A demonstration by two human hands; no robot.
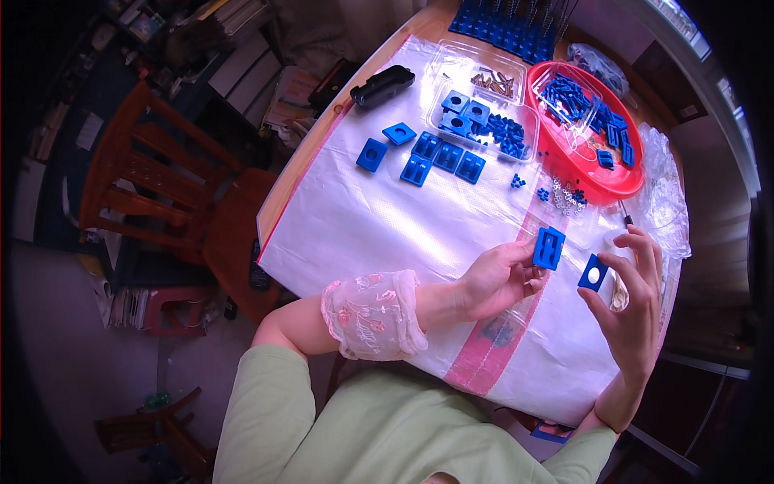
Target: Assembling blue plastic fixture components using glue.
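Observation:
My left hand (501, 284) pinches a blue plastic housing (549, 248) with raised ribs and slots, held above the table. Between the thumb and fingers of my right hand (631, 310) is a blue square plate (587, 278). The plate has a round white spot in its middle; whether that is a hole or an insert I cannot tell. The two parts are apart, side by side. Farther off lie several similar blue housings (447, 156), along with a flat blue plate (372, 155) and another tilted blue plate (399, 133).
A clear plastic box (526, 153) holds blue plates and small blue pieces; brass-coloured pins (493, 83) fill another compartment. A red basin (629, 187) of blue parts stands at the right. Small loose pieces (568, 196) lie before it. A black case (383, 85) rests at the left edge.

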